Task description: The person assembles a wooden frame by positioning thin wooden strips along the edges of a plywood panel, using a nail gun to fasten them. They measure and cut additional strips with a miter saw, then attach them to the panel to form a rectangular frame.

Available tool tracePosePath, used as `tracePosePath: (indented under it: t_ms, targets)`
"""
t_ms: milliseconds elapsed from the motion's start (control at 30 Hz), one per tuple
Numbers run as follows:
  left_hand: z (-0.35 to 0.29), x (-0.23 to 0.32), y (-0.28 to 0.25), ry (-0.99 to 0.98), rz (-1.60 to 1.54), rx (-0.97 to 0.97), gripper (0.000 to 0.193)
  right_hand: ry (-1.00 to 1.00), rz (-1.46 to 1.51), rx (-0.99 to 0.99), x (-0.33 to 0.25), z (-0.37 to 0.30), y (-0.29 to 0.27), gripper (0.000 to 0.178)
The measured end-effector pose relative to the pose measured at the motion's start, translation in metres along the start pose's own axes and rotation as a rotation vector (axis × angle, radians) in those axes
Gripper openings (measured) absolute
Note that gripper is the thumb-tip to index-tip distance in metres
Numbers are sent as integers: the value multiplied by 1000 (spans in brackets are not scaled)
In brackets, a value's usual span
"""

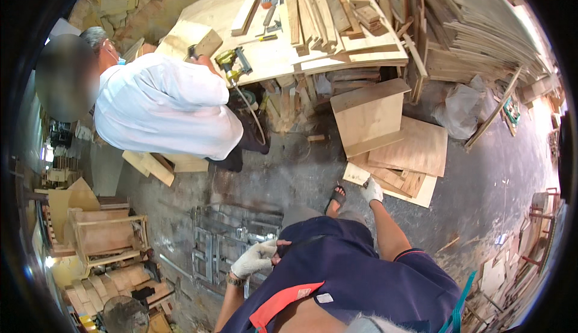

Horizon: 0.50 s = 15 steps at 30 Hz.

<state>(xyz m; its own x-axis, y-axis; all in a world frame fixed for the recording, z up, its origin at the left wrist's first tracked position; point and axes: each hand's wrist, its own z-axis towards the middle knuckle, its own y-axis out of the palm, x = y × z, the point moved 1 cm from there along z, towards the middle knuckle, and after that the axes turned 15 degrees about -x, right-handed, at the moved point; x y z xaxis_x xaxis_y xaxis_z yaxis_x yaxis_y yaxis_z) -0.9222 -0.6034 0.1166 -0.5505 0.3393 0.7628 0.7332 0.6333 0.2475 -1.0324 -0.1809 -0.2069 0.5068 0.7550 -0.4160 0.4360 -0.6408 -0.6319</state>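
Currently, the gloved right hand (pixel 371 191) is at the corner of a pale board (pixel 354 173), whether gripping I cannot tell; plywood panels (pixel 415 146) lie just beyond it. The gloved left hand (pixel 254 260), partly curled, meets the navy shirt (pixel 337 261), its hold unclear.

Stacked boards (pixel 415 147) block the way ahead of the right hand (pixel 372 191), a sandalled foot (pixel 338 197) just left of it, open floor (pixel 481 182) rightward past them! Metal frame (pixel 208 253) obstructs ahead-left of the left hand (pixel 254 261).
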Motion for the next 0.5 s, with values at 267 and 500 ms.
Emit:
tracePosePath:
  t_ms: [267,500]
  targets:
    - [14,47,-11,67,-10,82,28,-28,-41,-233,80,-26,63,31]
    - [23,60,-51,37,108,301,27,184,223,-379,108,-71,89,28]
